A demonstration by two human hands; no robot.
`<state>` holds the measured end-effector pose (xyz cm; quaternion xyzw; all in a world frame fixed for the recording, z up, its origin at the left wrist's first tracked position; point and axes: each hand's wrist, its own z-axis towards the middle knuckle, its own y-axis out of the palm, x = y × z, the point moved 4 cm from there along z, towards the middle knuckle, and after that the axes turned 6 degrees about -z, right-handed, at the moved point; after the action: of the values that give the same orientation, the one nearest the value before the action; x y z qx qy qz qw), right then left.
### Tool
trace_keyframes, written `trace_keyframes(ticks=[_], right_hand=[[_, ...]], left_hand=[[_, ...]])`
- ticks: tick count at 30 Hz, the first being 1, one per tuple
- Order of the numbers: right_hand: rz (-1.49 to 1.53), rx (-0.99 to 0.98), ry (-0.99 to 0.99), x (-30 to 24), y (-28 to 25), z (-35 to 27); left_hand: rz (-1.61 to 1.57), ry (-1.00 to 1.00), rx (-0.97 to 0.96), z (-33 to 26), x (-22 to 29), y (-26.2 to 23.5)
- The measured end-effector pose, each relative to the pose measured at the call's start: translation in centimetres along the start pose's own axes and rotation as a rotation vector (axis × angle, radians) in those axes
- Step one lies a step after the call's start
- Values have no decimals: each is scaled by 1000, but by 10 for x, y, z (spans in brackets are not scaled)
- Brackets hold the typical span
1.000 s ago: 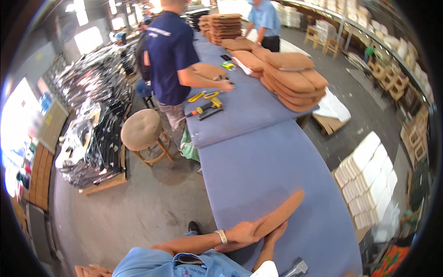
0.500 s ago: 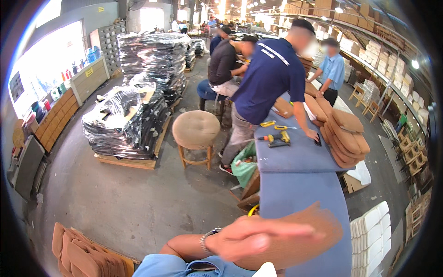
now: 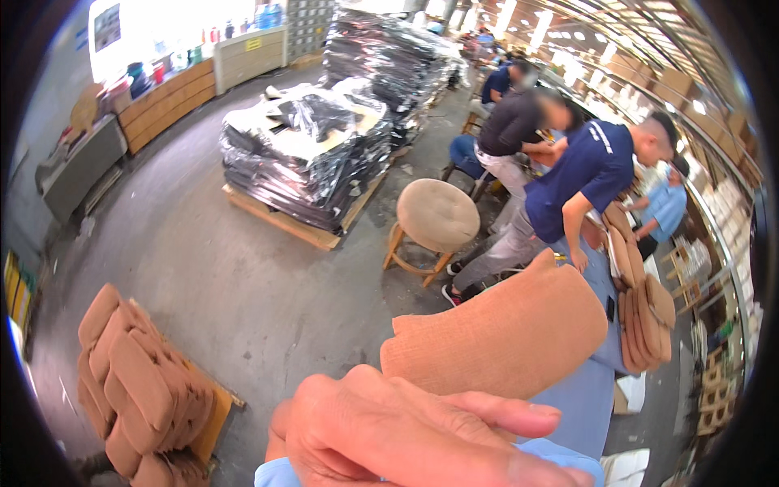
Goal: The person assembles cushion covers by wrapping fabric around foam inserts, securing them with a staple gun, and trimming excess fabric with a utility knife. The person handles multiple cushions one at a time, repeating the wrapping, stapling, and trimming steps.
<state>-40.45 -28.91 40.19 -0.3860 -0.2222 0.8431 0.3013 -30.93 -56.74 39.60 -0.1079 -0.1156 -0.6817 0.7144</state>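
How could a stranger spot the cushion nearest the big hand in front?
Find the blue table at the lower right, then the person's left hand at the bottom edge. Just above that hand, partly hiding the table, is the orange-brown cushion. It looks biggest and is on its own, unlike those in the lower-left pile and the table pile.

From the wearer's head, a wide fisheye looks forward and down across the workshop. The fingers [image 3: 503,411] loom very near the lens, large at bottom centre, above a strip of blue shirt [image 3: 564,454]. The floor [image 3: 268,284] spreads through the left half; the bench [image 3: 578,406] recedes along the right. Far roof beams [image 3: 649,32] bend at upper right.
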Motion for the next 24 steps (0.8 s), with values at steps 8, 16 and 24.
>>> trace_keyframes(ticks=[8,16,24], right_hand=[[202,-288,-267,-40,179,135],[442,-529,-599,-133,353,251],[655,-924,-706,-195,558,270]], left_hand=[[466,397,465,-66,65,-21],[1011,227,610,-94,149,-73],[1648,324,633,-99,213,-91]])
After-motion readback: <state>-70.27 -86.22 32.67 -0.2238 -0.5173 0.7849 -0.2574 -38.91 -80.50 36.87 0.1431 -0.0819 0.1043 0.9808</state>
